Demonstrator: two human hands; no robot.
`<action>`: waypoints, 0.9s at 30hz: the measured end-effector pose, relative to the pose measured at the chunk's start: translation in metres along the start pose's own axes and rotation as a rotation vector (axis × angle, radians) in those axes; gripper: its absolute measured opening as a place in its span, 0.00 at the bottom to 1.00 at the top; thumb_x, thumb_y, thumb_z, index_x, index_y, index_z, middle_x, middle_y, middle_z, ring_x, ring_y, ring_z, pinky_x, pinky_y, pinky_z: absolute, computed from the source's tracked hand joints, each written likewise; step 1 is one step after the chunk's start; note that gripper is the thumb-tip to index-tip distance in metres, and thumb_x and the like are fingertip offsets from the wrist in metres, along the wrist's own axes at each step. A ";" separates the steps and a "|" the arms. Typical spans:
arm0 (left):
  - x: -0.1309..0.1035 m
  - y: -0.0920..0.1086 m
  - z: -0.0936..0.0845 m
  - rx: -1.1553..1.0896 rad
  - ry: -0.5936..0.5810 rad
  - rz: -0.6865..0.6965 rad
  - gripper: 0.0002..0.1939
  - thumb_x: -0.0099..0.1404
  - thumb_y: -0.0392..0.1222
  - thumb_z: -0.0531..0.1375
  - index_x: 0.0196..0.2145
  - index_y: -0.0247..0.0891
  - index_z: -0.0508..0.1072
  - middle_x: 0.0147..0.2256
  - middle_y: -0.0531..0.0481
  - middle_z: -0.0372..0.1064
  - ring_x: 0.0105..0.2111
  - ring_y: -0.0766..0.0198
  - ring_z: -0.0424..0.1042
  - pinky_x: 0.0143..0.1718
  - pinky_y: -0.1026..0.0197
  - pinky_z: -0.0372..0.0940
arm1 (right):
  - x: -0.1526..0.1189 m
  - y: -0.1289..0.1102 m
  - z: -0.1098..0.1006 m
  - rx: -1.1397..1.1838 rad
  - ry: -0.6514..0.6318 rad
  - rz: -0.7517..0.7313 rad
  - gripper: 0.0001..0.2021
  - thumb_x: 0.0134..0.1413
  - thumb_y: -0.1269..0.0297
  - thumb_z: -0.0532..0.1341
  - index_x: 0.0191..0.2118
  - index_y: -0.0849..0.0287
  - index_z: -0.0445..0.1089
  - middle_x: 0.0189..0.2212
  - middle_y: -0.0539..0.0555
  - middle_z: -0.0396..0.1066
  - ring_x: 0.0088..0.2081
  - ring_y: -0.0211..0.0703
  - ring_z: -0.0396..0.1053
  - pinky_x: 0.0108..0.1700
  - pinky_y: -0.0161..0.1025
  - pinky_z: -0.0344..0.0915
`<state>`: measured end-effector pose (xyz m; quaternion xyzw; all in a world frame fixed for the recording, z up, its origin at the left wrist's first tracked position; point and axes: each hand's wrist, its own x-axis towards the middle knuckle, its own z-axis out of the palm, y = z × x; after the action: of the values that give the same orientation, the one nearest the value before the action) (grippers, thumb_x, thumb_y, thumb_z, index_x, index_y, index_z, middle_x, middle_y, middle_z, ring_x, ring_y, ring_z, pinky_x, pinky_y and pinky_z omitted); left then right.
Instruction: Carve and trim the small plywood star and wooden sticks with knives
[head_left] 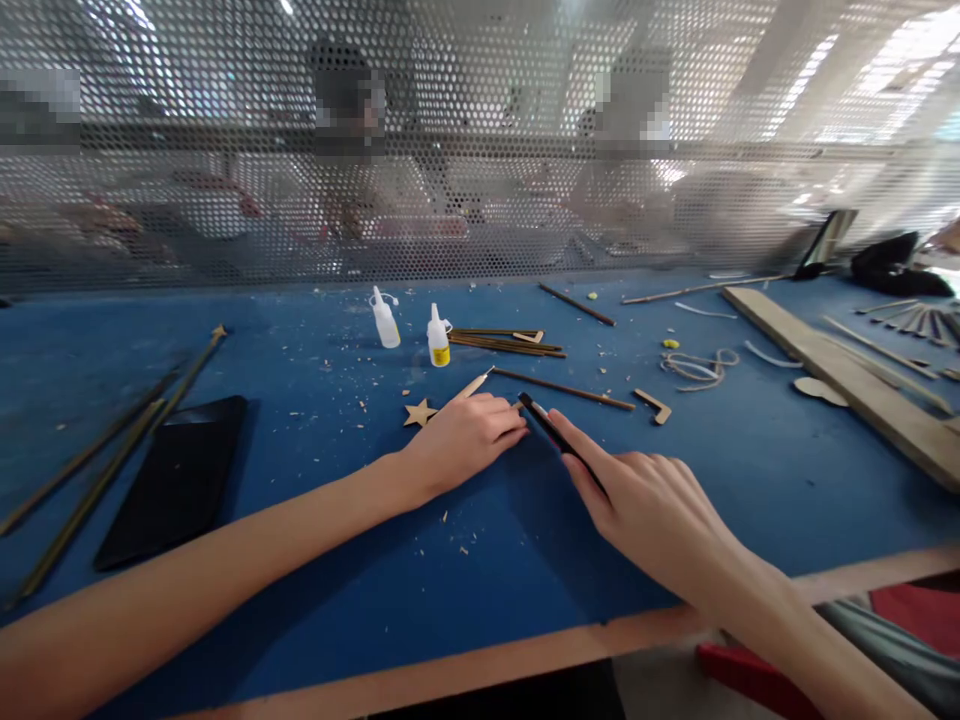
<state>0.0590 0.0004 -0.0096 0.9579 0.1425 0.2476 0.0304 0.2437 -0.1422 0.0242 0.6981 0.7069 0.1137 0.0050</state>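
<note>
Viewing remotely, I log the right hand (660, 500) closed round a slim black tool (551, 425), which points toward 10 o'clock. Its tip sits just beside a small wooden piece (517, 405) at the fingertips of my left hand (465, 440): 2 o'clock from that hand's middle, 10 o'clock from the right. Left fingers drawn together, low over the blue desk (300, 625); I cannot tell whether they pinch the piece. Wooden star (418, 412): near the left hand, 10 o'clock.
</note>
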 end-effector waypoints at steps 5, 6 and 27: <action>-0.001 -0.001 0.000 -0.017 0.011 0.002 0.13 0.76 0.40 0.54 0.42 0.35 0.78 0.40 0.47 0.78 0.40 0.59 0.76 0.44 0.58 0.70 | 0.006 -0.005 -0.002 -0.034 0.001 -0.029 0.26 0.71 0.58 0.50 0.71 0.51 0.55 0.21 0.50 0.75 0.22 0.46 0.73 0.25 0.40 0.44; -0.001 -0.001 0.001 -0.009 0.002 0.003 0.13 0.76 0.40 0.53 0.43 0.34 0.78 0.40 0.46 0.78 0.41 0.58 0.76 0.44 0.57 0.70 | 0.003 -0.005 -0.003 -0.042 0.009 -0.034 0.25 0.71 0.58 0.50 0.70 0.51 0.55 0.21 0.50 0.75 0.22 0.46 0.73 0.25 0.39 0.44; -0.001 -0.002 0.002 -0.051 0.006 -0.013 0.13 0.76 0.40 0.54 0.42 0.35 0.78 0.40 0.48 0.78 0.41 0.59 0.76 0.45 0.57 0.70 | 0.001 -0.004 0.000 -0.043 0.066 -0.037 0.25 0.70 0.59 0.52 0.70 0.51 0.57 0.19 0.49 0.74 0.20 0.44 0.72 0.24 0.39 0.45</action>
<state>0.0585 0.0023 -0.0117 0.9550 0.1423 0.2540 0.0560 0.2398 -0.1414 0.0241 0.6805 0.7168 0.1519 -0.0013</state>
